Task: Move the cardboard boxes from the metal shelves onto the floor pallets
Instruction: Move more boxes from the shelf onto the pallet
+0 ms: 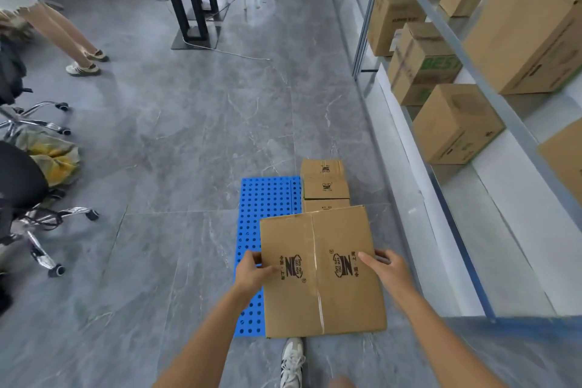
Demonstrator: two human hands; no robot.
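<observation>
The cardboard box (321, 271) sits over the near right part of the blue pallet (267, 198), hiding that corner and taken between two bare hands. It is plain corrugated card with a clear taped seam down the middle of its top face. That points to a stiff shell with dry, matt sides that should not slide in the palms. It is wide and shallow, and I would judge it light to moderate in weight, since it is managed from the edges alone. The best hold is on the two opposite side walls near their middle. The flaps and tape should be left unloaded.

The left grip (255, 274) is wrapped on the box's left edge, with the thumb lying on the top face and the fingers curled down the side wall. The right grip (387, 271) mirrors it on the right edge: the thumb reaches in across the top and the fingers are folded over the rim. Neither is spread open, and both clamp the card. From this high angle I cannot tell whether the base already rests on the pallet or hangs just above it.

Smaller stacked boxes (326, 181) stand at the pallet's far right corner, just beyond the held one. The metal shelves (504, 224) run along to the pallet's right, with more shelf boxes (456, 123) on them.
</observation>
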